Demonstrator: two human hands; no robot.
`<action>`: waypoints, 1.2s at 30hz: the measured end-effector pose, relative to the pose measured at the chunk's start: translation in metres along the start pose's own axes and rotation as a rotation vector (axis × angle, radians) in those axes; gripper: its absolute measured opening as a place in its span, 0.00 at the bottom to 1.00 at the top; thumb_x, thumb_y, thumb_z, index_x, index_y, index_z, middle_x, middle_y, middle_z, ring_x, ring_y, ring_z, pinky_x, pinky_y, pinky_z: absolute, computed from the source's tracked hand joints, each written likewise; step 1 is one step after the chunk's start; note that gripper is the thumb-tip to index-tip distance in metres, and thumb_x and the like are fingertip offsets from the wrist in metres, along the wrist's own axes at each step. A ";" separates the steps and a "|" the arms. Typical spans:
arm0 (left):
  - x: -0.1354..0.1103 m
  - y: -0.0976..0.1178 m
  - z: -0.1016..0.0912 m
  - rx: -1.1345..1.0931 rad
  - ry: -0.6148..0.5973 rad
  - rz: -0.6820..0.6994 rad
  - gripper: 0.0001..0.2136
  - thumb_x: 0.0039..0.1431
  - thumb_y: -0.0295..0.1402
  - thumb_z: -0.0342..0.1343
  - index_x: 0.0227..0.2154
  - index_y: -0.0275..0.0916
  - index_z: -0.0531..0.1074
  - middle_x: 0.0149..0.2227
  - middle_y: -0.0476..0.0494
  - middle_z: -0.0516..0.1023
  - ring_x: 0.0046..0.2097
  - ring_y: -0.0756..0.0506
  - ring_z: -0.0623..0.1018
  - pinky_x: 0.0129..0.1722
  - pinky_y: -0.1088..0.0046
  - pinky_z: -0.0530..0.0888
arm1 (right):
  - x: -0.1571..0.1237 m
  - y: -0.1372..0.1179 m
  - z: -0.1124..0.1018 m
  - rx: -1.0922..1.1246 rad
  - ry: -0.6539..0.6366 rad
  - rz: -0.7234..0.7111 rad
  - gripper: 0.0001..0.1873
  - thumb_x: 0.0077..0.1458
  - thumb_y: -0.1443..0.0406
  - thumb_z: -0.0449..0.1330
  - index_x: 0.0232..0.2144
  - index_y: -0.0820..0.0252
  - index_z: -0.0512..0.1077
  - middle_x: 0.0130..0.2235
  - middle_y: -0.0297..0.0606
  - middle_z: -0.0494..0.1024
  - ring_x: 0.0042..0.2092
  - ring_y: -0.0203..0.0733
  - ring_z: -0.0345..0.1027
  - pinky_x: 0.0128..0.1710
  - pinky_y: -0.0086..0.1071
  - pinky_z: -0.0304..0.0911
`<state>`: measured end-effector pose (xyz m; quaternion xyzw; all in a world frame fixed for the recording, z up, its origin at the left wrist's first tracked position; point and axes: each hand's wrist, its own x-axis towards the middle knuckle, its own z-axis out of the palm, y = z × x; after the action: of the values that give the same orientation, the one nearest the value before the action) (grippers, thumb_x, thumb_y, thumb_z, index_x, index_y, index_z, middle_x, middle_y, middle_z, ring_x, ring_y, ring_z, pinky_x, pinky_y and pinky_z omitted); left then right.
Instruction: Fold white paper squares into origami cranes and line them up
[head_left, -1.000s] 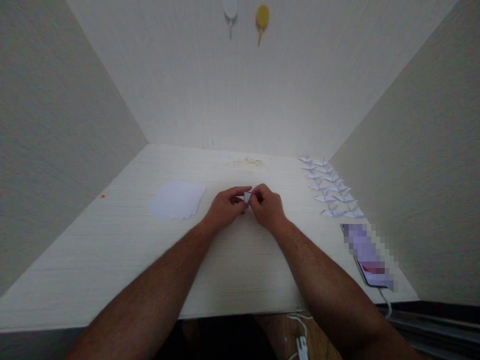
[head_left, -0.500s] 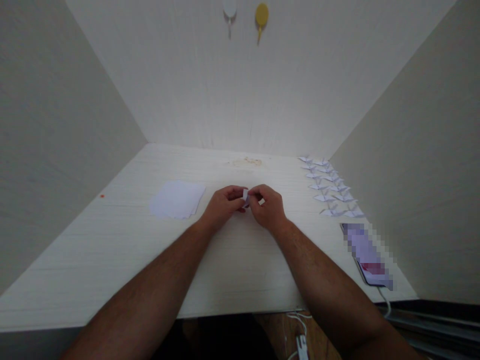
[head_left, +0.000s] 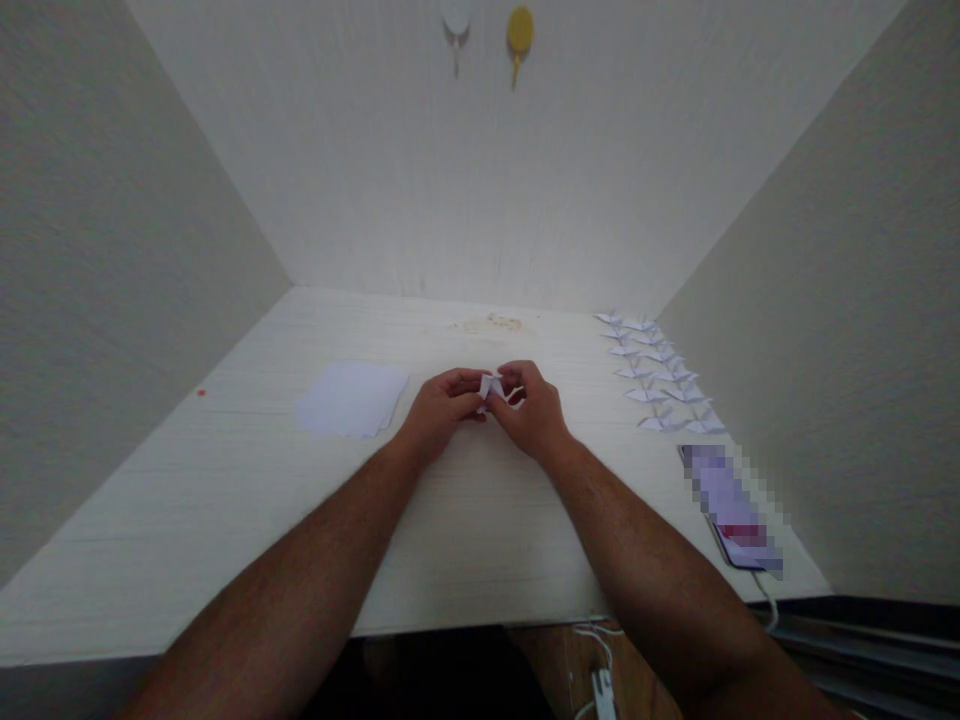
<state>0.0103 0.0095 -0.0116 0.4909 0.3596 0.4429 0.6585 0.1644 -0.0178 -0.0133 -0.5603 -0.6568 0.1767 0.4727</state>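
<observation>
Both my hands meet at the middle of the pale wooden desk (head_left: 225,520). My left hand (head_left: 439,412) and my right hand (head_left: 531,412) pinch a small folded white paper piece (head_left: 491,386) between their fingertips, just above the desk surface. Most of the paper is hidden by my fingers; a white flap sticks up between them. A stack of white paper sheets (head_left: 351,400) lies to the left of my left hand.
Several finished folded paper figures (head_left: 660,375) stand in two rows at the back right of the desk. A phone (head_left: 731,510) with a cable lies near the right front edge. Walls close in on three sides; two hooks (head_left: 487,25) hang on the back wall.
The hands have shifted slightly away from me and the paper piece has opened a little, with a white flap now showing between the fingertips.
</observation>
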 end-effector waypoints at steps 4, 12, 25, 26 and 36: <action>-0.001 0.001 0.002 0.043 0.001 0.012 0.16 0.43 0.28 0.62 0.40 0.35 0.76 0.40 0.39 0.82 0.37 0.45 0.79 0.32 0.71 0.74 | 0.000 -0.002 -0.001 -0.120 -0.018 -0.007 0.05 0.52 0.62 0.60 0.33 0.56 0.70 0.30 0.33 0.77 0.30 0.37 0.69 0.31 0.31 0.63; -0.006 0.006 0.008 0.137 -0.042 0.046 0.16 0.44 0.27 0.60 0.39 0.34 0.77 0.38 0.40 0.82 0.35 0.46 0.79 0.33 0.70 0.74 | -0.001 -0.003 -0.004 -0.122 0.041 0.109 0.04 0.53 0.63 0.57 0.32 0.55 0.70 0.27 0.32 0.76 0.27 0.37 0.67 0.28 0.29 0.58; -0.004 0.004 0.003 0.112 -0.025 -0.005 0.16 0.44 0.27 0.58 0.38 0.37 0.79 0.34 0.43 0.82 0.30 0.48 0.77 0.30 0.71 0.74 | 0.002 0.003 -0.006 -0.060 0.016 0.023 0.04 0.52 0.64 0.58 0.31 0.56 0.73 0.28 0.31 0.76 0.28 0.36 0.67 0.30 0.30 0.61; -0.003 0.004 0.002 0.104 -0.016 0.000 0.15 0.44 0.27 0.58 0.38 0.37 0.79 0.34 0.43 0.81 0.30 0.48 0.77 0.30 0.71 0.74 | 0.002 0.003 -0.006 -0.039 -0.004 0.020 0.04 0.51 0.64 0.59 0.32 0.56 0.73 0.28 0.31 0.76 0.28 0.36 0.67 0.30 0.30 0.61; -0.001 0.002 0.001 0.074 0.001 0.013 0.15 0.44 0.26 0.57 0.37 0.36 0.80 0.32 0.44 0.81 0.29 0.49 0.75 0.28 0.73 0.72 | 0.005 0.005 -0.006 0.042 0.005 0.095 0.04 0.48 0.65 0.60 0.29 0.57 0.74 0.24 0.30 0.73 0.25 0.34 0.63 0.27 0.29 0.60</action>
<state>0.0103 0.0083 -0.0089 0.5172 0.3728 0.4337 0.6367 0.1722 -0.0137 -0.0119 -0.5813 -0.6245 0.2112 0.4770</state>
